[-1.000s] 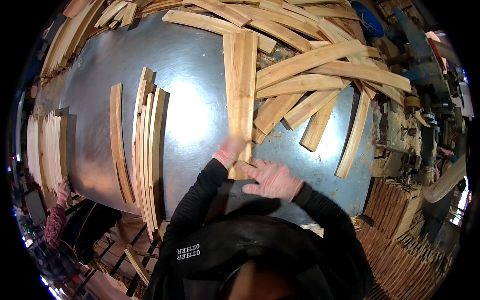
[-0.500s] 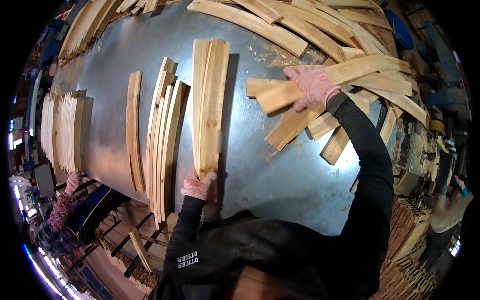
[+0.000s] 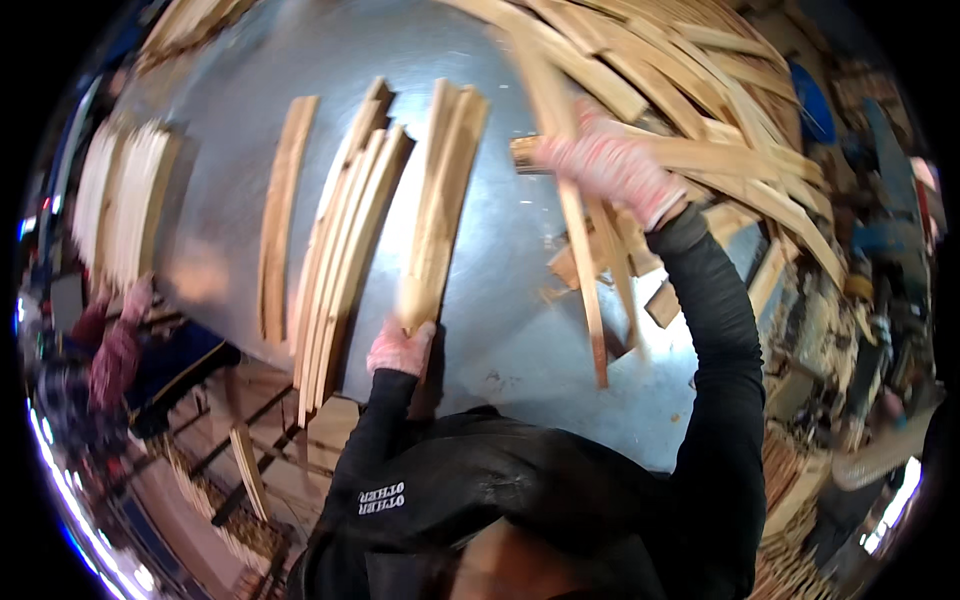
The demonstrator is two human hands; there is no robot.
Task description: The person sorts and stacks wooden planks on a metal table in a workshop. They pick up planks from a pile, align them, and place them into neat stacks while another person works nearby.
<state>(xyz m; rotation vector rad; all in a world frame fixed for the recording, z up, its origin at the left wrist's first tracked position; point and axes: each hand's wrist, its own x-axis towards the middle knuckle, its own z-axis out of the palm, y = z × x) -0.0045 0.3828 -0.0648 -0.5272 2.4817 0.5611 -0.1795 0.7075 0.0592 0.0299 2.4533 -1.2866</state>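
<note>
My left hand (image 3: 400,348), in a pink-and-white glove, is closed round the near end of a few wooden slats (image 3: 448,190) that lie lengthwise on the metal table (image 3: 500,350). To the right, my right hand (image 3: 612,172), in a similar glove, grips a wooden slat (image 3: 578,265) whose long narrow edge points toward me. Motion blurs this slat and hand, and the palm hides part of the wood. Under and beside it lie loose boards (image 3: 740,155), some crossing each other.
Left of my left hand lie a row of slats (image 3: 345,250) and a single slat (image 3: 285,220). Further left are pale stacked strips (image 3: 125,205), with another person's gloved hand (image 3: 137,297) at their near end. A heap of boards (image 3: 690,85) covers the far right.
My right hand has swung a slat from lying across the heap to pointing toward me. My left hand keeps hold of its slats. The whole view has turned slightly.
</note>
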